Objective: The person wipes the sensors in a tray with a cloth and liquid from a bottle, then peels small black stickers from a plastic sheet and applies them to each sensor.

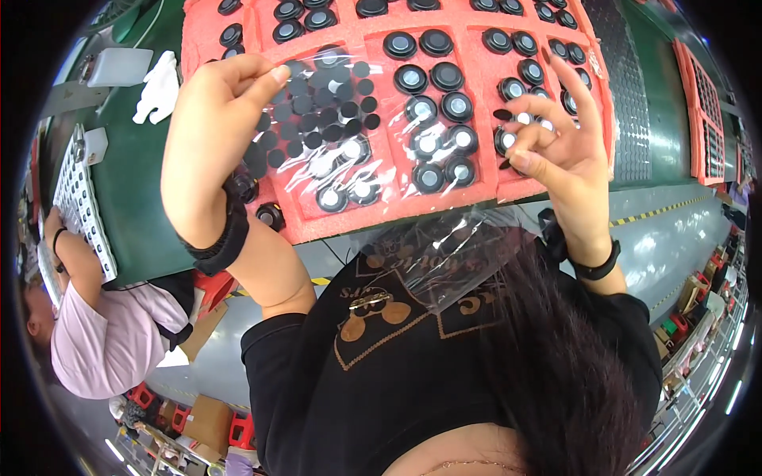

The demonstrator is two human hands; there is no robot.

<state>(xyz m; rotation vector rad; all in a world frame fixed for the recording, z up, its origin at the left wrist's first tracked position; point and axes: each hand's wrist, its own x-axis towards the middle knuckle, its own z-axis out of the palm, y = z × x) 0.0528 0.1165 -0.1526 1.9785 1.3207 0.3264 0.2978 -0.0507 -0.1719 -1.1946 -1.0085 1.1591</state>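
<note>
My left hand (238, 91) pinches the upper left edge of a clear plastic sheet (389, 159) carrying rows of black round stickers (329, 116). The shiny sheet lies slantwise over the left part of a pink foam tray (298, 230). In the tray's compartments sit several black round parts with pale centres, like small speakers (429, 176). My right hand (567, 151) is raised over the tray's right side, fingers bent and spread. Black stickers (502, 115) cling to its fingertips, one of them near the thumb. Glare hides some of the parts under the sheet.
On the green table (143, 186) lie a white cloth glove (159, 87) and a clear plastic box (119, 67). A dark textured mat (627, 95) and another pink tray (698, 111) are at the right. At the left, another person in pale pink (111, 341) handles a white tray (83, 206).
</note>
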